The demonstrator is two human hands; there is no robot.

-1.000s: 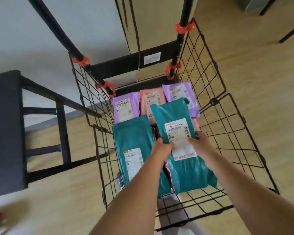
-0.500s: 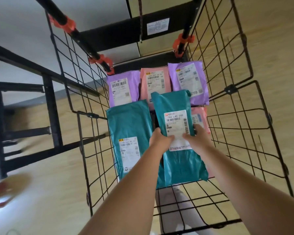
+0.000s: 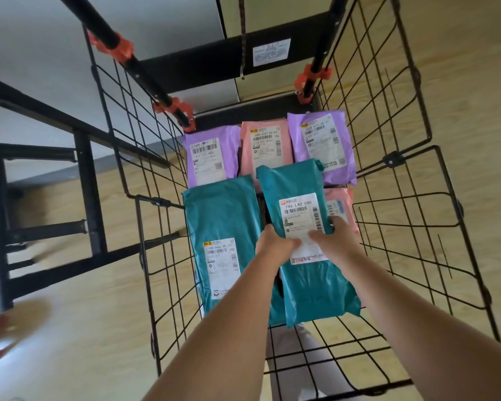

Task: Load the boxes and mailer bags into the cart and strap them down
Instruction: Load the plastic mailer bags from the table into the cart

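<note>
Teal mailer bag [image 3: 315, 285] in wire cart [image 3: 392, 161], left hand [image 3: 275, 244] and right hand [image 3: 334, 237] gripping it

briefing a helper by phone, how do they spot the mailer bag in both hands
In the black wire cart, two teal mailer bags lie nearest the person. It is the right teal mailer bag; unlike the left teal mailer bag, its label reads 746 L40 040.

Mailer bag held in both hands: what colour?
Teal. The mailer bag carries a white shipping label; the head view, the only one, shows it clearly.
</note>
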